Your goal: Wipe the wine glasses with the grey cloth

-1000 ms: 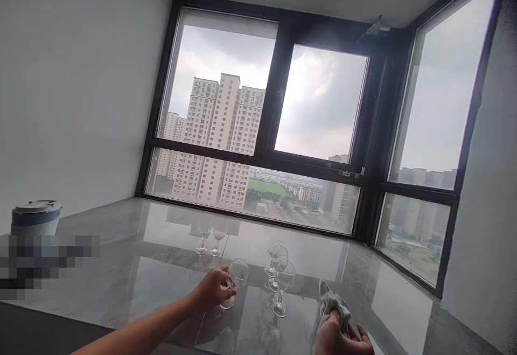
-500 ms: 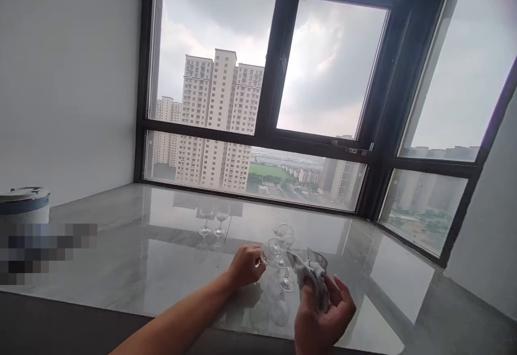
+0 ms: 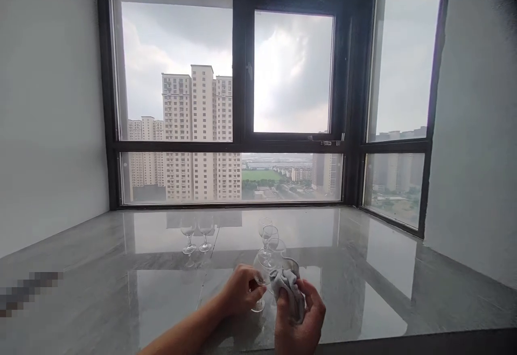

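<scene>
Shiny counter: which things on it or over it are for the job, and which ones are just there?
In the job:
glass, in the left grip
grey cloth, in the right grip

Just there, though they may be part of it too:
two glasses, standing off to the left
bunched glasses, behind the held one

A glossy grey ledge (image 3: pixel 100 301) carries two stemmed glasses (image 3: pixel 205 229) left of three clustered glasses (image 3: pixel 270 235).

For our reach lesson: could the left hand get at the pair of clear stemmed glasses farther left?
Probably not now: the left hand holds another clear stemmed glass, though nothing seems to block that pair.
</scene>
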`<state>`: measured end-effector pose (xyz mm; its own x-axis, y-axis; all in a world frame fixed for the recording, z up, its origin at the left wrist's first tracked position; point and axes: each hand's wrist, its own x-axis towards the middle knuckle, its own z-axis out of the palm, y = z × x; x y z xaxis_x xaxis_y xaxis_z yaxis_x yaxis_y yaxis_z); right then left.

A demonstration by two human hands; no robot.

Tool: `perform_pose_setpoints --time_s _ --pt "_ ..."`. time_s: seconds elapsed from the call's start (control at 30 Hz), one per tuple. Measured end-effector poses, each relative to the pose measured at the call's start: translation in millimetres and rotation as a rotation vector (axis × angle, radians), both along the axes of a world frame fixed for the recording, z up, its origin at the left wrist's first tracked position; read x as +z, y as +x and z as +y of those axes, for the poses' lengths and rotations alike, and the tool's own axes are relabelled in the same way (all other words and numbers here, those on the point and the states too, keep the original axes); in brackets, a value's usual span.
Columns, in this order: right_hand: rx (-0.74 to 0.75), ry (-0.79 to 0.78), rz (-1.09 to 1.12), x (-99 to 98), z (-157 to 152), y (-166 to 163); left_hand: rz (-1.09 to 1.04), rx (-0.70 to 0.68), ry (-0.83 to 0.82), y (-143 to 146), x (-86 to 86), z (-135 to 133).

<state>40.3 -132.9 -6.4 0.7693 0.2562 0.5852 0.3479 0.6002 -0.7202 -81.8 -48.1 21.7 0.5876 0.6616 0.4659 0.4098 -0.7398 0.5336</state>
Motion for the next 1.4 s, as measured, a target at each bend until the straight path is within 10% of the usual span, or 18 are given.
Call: perform_pose_setpoints --time_s 0.27,0.73,0.97,1.17,1.4 --pt "-0.069 -0.227 0.169 2.8 1.4 47.6 -0.031 0.492 -0.045 -10.7 -11.0 42.6" --pt "-0.095 -0.354 0.009 2.3 7.9 60.5 0.079 0.567 -0.088 2.9 -0.3 87.9" --pt "-0.125 -0.425 -0.024 5.3 5.4 61.3 0.061 0.691 0.267 -73.2 11.8 45.8" --pt "-0.089 -0.508 -0.010 9.0 0.1 62.8 -0.344 0.993 0.534 -146.0 2.5 64.4" --pt "-0.121 -0.545 0.032 12.0 -5.2 61.3 -0.465 1.159 0.027 -165.5 -8.5 97.7"
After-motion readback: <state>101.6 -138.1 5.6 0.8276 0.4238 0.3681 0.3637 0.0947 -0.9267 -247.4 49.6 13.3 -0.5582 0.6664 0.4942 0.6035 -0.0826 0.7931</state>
